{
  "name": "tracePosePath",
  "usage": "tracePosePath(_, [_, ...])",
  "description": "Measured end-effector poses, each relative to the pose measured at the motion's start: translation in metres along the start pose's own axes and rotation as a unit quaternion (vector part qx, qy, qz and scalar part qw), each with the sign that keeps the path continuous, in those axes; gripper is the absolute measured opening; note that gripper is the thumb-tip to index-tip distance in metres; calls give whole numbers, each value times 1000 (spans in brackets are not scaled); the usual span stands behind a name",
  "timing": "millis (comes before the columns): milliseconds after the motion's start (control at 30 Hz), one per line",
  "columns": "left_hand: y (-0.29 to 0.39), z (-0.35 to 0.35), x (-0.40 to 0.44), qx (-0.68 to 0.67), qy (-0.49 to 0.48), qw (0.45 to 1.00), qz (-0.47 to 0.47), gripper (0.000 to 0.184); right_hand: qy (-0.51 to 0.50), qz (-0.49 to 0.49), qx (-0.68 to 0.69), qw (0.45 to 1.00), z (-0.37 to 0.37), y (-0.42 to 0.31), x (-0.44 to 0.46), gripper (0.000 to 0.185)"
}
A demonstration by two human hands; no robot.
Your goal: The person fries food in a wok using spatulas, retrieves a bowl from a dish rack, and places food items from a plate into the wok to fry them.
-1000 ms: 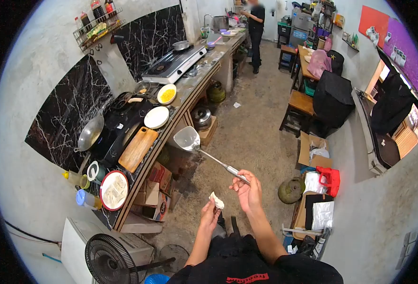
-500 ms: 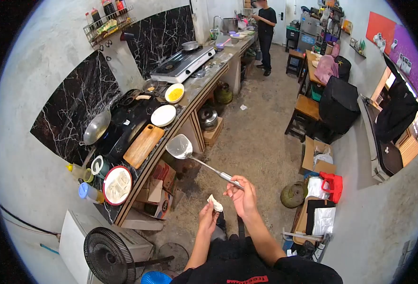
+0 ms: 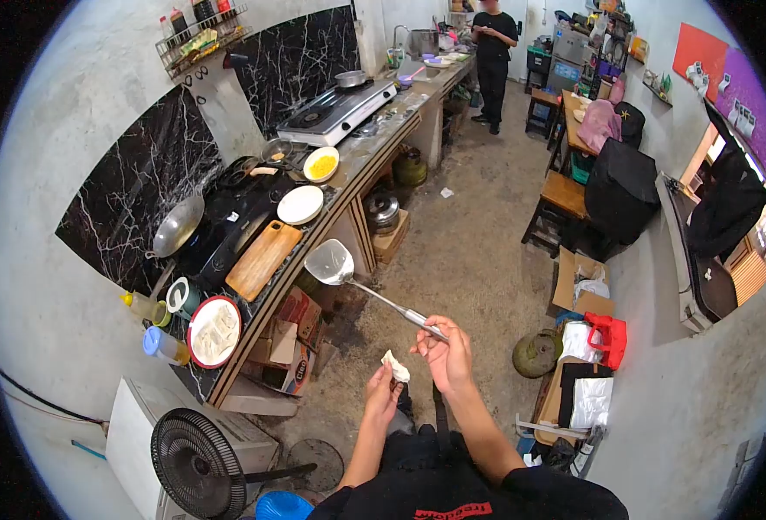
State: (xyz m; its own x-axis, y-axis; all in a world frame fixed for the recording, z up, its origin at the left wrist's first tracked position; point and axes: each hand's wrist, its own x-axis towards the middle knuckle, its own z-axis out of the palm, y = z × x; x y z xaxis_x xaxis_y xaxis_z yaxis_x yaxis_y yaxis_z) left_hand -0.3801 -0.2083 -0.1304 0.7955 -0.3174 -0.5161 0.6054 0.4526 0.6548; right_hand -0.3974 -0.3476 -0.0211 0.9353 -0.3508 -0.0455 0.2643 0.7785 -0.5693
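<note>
My right hand [image 3: 449, 354] is closed around the handle of a metal wok spatula [image 3: 329, 262], whose broad blade points up and left, beside the counter's front edge. Between the fingers of my left hand [image 3: 383, 390] is a crumpled whitish piece of cloth or tissue [image 3: 395, 366]; its exact kind is unclear. The two hands are close together in front of my body, with a small gap between them. Left of the spatula blade, a wooden cutting board [image 3: 263, 260] lies on the counter, near a white plate [image 3: 300, 205].
A wok [image 3: 178, 227] sits on the stove at left. Beyond the plate are a bowl with yellow contents [image 3: 321, 164] and a gas stove [image 3: 338, 113]. A red-rimmed basin [image 3: 215, 333] stands at the near counter end, a fan [image 3: 198, 464] below. Another person [image 3: 493, 65] stands at the back.
The spatula and my hands are almost in the same place, with the spatula blade slightly higher. The person at the back has turned and now stands with both hands together at chest height.
</note>
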Motion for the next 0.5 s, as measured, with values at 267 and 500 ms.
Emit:
tracePosePath(267, [2, -8, 5, -25, -25, 999, 11, 24, -2, 5, -2, 1000, 2, 5, 2, 23])
tracePosePath(500, [8, -4, 4, -42, 1, 999, 11, 27, 6, 7, -5, 1000, 7, 11, 6, 23])
